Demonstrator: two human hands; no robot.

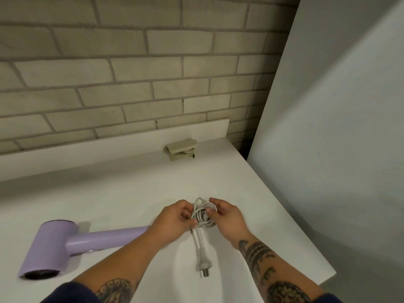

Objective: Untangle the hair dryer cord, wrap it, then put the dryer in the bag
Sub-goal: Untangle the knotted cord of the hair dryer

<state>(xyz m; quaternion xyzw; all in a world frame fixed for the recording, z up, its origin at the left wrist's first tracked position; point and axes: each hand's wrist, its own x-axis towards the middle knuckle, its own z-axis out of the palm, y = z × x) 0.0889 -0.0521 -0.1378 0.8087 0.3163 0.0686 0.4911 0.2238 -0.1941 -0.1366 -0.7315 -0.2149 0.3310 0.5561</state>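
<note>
Your left grip (175, 217) and right grip (226, 216) are both clamped on the coiled white cord (202, 216), one on each side, fingers curled round its loops; the plug (203, 264) trails from the coil toward you over the white table (131, 193); the lilac hair dryer (65, 243) lies left of the coil, handle pointing at it; a folded beige cloth (181, 149) sits beyond the coil.
</note>
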